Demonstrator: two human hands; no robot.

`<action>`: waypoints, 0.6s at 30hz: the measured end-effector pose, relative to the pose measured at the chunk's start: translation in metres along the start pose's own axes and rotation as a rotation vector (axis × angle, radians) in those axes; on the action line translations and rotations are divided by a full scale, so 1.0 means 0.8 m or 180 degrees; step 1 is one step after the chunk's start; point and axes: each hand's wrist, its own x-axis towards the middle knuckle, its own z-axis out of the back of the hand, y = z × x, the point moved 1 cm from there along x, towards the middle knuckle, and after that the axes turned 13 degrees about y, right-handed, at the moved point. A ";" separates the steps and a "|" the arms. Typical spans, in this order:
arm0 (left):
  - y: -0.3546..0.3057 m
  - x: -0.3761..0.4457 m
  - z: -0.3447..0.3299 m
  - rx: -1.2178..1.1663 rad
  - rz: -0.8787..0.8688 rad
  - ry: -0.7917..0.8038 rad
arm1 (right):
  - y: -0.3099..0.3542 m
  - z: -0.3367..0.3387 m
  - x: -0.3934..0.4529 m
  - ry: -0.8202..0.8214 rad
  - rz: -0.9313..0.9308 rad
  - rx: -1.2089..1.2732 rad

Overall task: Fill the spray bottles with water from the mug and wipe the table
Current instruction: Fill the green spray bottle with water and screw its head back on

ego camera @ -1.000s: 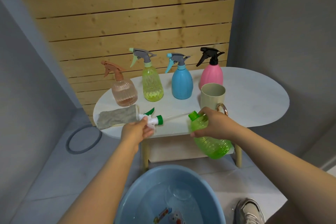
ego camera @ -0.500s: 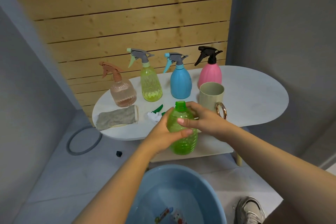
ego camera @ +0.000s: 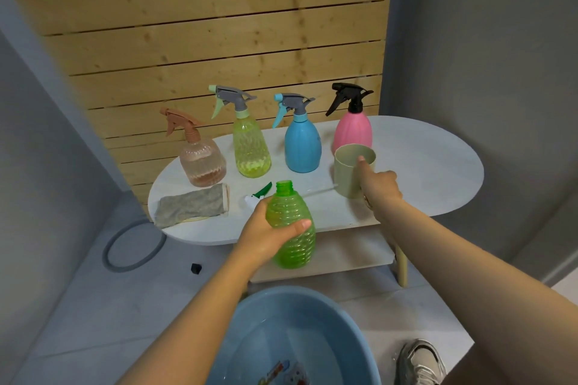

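Now the filling step looks under way, judging by the open green bottle (ego camera: 292, 230) and the reach for the mug (ego camera: 355, 170). Left to right along the table (ego camera: 438, 166): one grey cloth (ego camera: 192, 205) lies at about 9 o'clock from the green bottle, and one loose spray head (ego camera: 258, 195) with its thin tube lies just behind the bottle's neck. Four capped spray bottles stand in a row at the back: a brownish clear bottle (ego camera: 202, 162), a yellow bottle (ego camera: 251, 150), a blue bottle (ego camera: 302, 145) and a pink bottle (ego camera: 352, 131). With the green one, that makes five bottles in all.

The left hand (ego camera: 266, 236) is wrapped around the green bottle's body, holding it upright in front of the table's near edge, above the floor. The mug, one only, stands at roughly 2 o'clock from that bottle, just in front of the pink one. The right hand (ego camera: 380, 186) is at the mug's near side with one finger stretched toward the rim; whether the other fingers grip the handle, I cannot tell.

One blue basin (ego camera: 250, 322) of water sits on the floor at 6 o'clock. Next, I judge, the mug must be grasped firmly, filled if it is empty, and tipped slowly over the narrow neck.
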 end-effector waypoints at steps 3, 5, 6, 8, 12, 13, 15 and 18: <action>0.000 0.000 -0.003 0.0063 -0.0038 -0.0017 | -0.004 -0.002 0.014 0.0322 0.0051 0.0429; 0.000 -0.002 -0.004 0.0107 -0.0048 -0.0024 | -0.004 0.000 0.013 0.0504 0.0179 0.0289; 0.000 -0.003 -0.004 0.0136 -0.0046 -0.0027 | -0.003 0.003 0.012 0.0543 0.0226 0.0300; 0.001 -0.004 -0.004 0.0154 -0.0055 -0.0055 | -0.003 0.010 0.010 0.0609 0.0267 0.0370; 0.009 -0.022 -0.001 0.0052 -0.0013 -0.0228 | -0.007 0.012 -0.017 0.0751 0.0326 0.0282; 0.010 -0.027 0.002 -0.0006 -0.0012 -0.0289 | -0.007 0.012 -0.023 0.0776 0.0393 0.0172; 0.013 -0.048 0.004 -0.0127 -0.0048 -0.0408 | -0.008 0.011 -0.051 0.0910 0.0558 -0.0021; 0.024 -0.076 0.008 -0.0351 -0.0109 -0.0640 | -0.016 0.011 -0.099 0.1124 0.0761 -0.0173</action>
